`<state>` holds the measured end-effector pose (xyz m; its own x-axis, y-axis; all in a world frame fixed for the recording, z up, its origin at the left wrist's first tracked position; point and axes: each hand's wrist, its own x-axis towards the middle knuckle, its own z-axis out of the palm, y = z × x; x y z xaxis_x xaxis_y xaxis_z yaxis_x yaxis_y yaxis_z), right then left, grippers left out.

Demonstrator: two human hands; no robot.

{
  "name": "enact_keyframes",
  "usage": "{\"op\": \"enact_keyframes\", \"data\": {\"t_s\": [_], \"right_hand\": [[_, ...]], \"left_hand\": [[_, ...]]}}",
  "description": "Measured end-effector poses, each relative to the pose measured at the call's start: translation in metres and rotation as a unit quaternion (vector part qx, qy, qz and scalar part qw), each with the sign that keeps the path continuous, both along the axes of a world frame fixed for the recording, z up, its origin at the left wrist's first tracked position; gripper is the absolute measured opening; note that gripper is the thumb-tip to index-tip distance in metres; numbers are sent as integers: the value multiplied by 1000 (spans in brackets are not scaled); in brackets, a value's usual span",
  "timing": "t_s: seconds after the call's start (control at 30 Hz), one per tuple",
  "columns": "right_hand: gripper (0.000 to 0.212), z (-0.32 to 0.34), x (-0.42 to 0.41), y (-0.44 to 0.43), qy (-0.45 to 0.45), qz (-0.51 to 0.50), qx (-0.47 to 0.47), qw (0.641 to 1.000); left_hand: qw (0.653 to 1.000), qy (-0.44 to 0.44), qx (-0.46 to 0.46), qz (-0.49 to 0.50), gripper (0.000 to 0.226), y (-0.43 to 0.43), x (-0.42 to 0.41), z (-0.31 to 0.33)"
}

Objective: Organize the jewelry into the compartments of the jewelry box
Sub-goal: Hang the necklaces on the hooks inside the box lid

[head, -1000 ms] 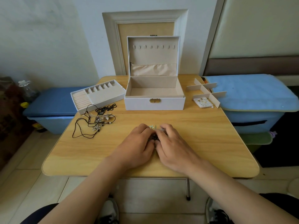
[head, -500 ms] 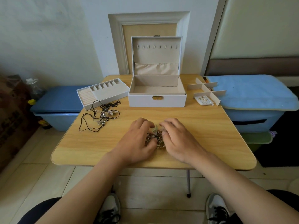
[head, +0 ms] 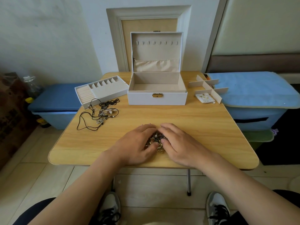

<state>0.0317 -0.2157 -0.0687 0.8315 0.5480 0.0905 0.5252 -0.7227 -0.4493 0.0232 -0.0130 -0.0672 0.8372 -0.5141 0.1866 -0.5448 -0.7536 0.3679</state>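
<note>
Head: open jewelry box (head: 157, 99), tray (head: 109, 90) beside.

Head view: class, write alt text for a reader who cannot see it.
The left hand and right hand rest on a small jewelry pile on a table. Behind stands an open, empty box, with a tray and tangled necklaces to its left and a divider and earrings to its right.

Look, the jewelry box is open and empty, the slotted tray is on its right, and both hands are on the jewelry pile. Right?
Not quite. The head view shows the slotted tray on the left of the jewelry box. The box is open and empty, and the left hand and right hand are on the jewelry pile.
</note>
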Motion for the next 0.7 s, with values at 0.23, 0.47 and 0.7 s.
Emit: {"op": "enact_keyframes", "data": {"t_s": [0.23,0.47,0.7], "right_hand": [[45,-2,-7,-3,-17,21,8,1000],[42,-1,-14,-6,-37,42,23,998],[43,0,-19,-7,-35,57,26,997]], "left_hand": [[1000,-4,-8,-29,53,3,-5,-2],[999,-1,-5,-50,51,2,-7,0],[998,-16,-8,-66,49,2,-7,-2]]}}
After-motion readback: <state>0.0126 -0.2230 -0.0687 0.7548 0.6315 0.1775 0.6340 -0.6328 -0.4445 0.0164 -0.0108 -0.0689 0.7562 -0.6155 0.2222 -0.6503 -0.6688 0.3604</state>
